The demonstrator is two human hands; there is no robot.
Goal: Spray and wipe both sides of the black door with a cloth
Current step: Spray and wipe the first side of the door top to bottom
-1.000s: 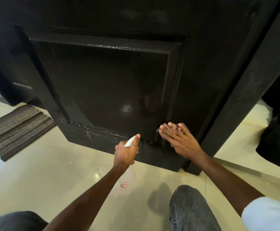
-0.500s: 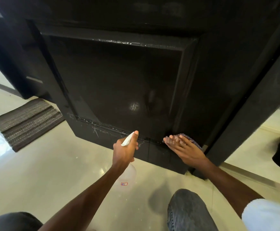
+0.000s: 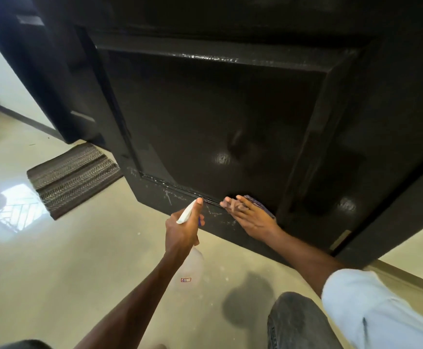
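The black door (image 3: 230, 117) fills the upper view, with a recessed panel and a wet sheen. My right hand (image 3: 250, 217) lies flat on a purple cloth (image 3: 258, 205), pressing it against the door's bottom rail near the panel's lower right corner; most of the cloth is hidden under the fingers. My left hand (image 3: 182, 230) grips a clear spray bottle (image 3: 190, 268) with a white nozzle, held just left of the right hand and pointed at the bottom rail. White streaks mark the rail there.
A grey ribbed doormat (image 3: 74, 177) lies on the glossy beige floor (image 3: 54, 273) to the left of the door. The black door frame (image 3: 407, 197) stands at the right. My knee in grey jeans (image 3: 296, 321) is low in the view.
The right hand with the cloth has slid left along the bottom rail, closer to the spray bottle. The view has shifted right, so the door and mat sit further right.
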